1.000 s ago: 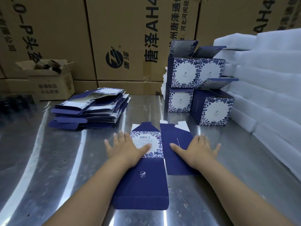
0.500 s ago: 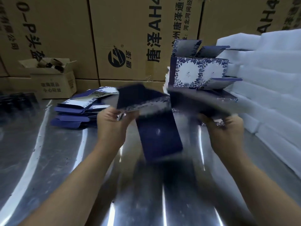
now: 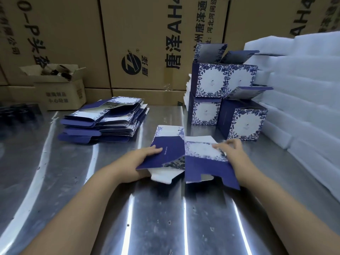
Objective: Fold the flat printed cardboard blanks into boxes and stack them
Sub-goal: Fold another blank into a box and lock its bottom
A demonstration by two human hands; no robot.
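If you scan from the left, first up is the small open carton (image 3: 60,89) against the wall of big brown cartons (image 3: 139,43), then the pile of flat blanks (image 3: 104,119) sitting on the steel desk (image 3: 55,181), well apart from the hands. Next is the left hand (image 3: 142,159), fingers (image 3: 154,150) laid flat on top of the navy panel with the rest of the hand tucked at the blank's left edge, so it's pinching that side rather than just resting, as far as I can tell. The blank (image 3: 185,159) itself is dead centre, right between both hands, half opened, with its long axis running left to right and its bottom flaps hanging toward the person. The right hand (image 3: 233,155) is on the floral panel, fingers curled over the far right corner and gripping it; that bit is a little blurry. Both hands are about equally near, one on each end, so I'd guess the next move is pushing the two ends toward each other to pop it square. Further right and behind are the finished boxes (image 3: 228,100), stacked two high with lids open, near the blank but not touching it. Last on the right is the white foam stack (image 3: 303,89).
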